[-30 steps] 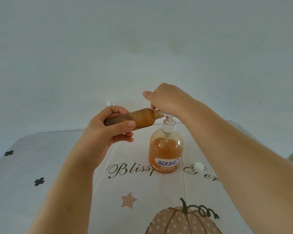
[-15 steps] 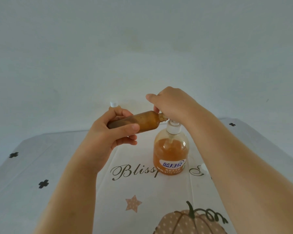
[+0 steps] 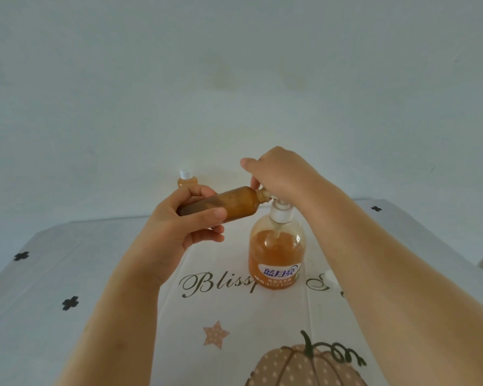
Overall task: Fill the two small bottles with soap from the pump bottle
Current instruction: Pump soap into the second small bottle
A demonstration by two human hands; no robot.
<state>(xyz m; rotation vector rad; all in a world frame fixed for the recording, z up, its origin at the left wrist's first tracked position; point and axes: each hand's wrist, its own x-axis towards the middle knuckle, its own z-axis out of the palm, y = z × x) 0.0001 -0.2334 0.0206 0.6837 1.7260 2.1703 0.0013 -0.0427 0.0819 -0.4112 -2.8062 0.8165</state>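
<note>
From the head view, your left hand (image 3: 179, 232) has its grip closed round the small bottle (image 3: 229, 201), thumb across the front and fingers wrapped behind. You hold it lying almost level in the air above the middle of the worktop (image 3: 95, 274), with its open neck against the spout of the pump bottle (image 3: 276, 254). That tilt looks chosen so the soap runs straight from the spout into the neck. The bottle's wall looks amber along most of its length, so I judge it close to full.

Your right hand (image 3: 279, 174) sits on top of the pump with its grip curled down over the head and the thumb sticking out. That looks like a pressing hold, and it also keeps the spout lined up. The head itself is mostly hidden under your fingers.

The pump bottle stands upright near the middle of the worktop, roughly half full. The second small bottle (image 3: 187, 181) stands capped towards the far edge, behind your left hand, out of the way. A loose white cap (image 3: 331, 277) lies to the right of the pump bottle, just beside your right forearm, probably waiting for the bottle you hold.

The pump bottle's label reads 蓝月亮 in blue, and the line beneath is too small to read. The cloth shows script beginning "Bliss", then an "S" beyond the bottle.
</note>
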